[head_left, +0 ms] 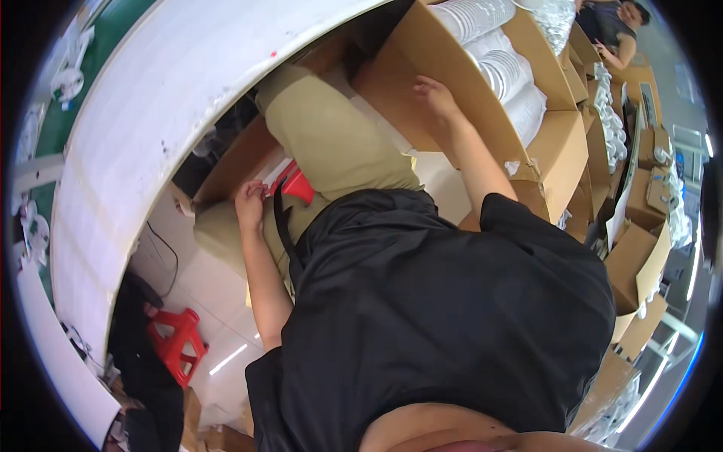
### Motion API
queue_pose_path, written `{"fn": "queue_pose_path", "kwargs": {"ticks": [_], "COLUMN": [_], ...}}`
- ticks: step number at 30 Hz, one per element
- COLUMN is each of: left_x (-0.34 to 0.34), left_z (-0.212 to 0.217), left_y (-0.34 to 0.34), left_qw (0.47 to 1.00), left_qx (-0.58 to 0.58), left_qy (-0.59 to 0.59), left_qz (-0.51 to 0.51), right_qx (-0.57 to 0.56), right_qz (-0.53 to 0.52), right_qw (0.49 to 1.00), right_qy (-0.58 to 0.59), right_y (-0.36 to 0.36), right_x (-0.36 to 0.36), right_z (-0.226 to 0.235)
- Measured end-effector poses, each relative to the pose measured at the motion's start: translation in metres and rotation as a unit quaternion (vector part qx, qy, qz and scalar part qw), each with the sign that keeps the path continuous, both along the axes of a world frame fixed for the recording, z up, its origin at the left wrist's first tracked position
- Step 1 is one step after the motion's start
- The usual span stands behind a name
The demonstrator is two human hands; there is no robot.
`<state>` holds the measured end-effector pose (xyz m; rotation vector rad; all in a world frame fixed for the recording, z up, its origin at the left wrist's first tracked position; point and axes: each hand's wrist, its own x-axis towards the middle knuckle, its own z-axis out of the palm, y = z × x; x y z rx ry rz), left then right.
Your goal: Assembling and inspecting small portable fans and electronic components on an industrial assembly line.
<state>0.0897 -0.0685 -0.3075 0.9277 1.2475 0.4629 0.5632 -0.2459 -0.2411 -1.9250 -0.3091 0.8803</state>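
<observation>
My left hand [251,202] is over my left thigh, beside a red plastic stool seat [299,183] that shows between my legs. Its fingers are curled in, and whatever they may hold is too small to make out. A black strap [282,215] hangs just to its right. My right hand [437,96] is held in front of the brown wall of a large open cardboard box [482,113], fingers loosely stretched and holding nothing. In that box lie stacks of white round, ribbed parts [498,74] in clear plastic wrapping [526,113].
A long white tabletop [98,166] curves along the left and far side. Another red stool [178,339] stands on the tiled floor, near a person in dark clothing [143,369]. Several cardboard boxes [640,256] with white parts line the right. Another person [611,38] is at the far right.
</observation>
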Motion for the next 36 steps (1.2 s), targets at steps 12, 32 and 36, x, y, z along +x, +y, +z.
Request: {"fn": "queue_pose_path", "kwargs": {"ticks": [12, 32, 36], "left_x": [-0.023, -0.033, -0.029], "left_z": [-0.004, 0.04, 0.068], "left_y": [-0.008, -0.017, -0.033], "left_qw": [0.972, 0.984, 0.985], "left_qx": [-0.069, -0.03, -0.005], "left_qy": [-0.156, -0.14, -0.116], "left_qz": [0.16, 0.11, 0.128], "right_qx": [-0.122, 0.112, 0.119], "right_qz": [0.177, 0.266, 0.185], "right_qw": [0.939, 0.928, 0.954], "right_qy": [-0.269, -0.235, -0.201], "right_y": [-0.023, 0.041, 0.056], "right_x": [0.003, -0.153, -0.121], "right_z": [-0.049, 0.154, 0.117]}}
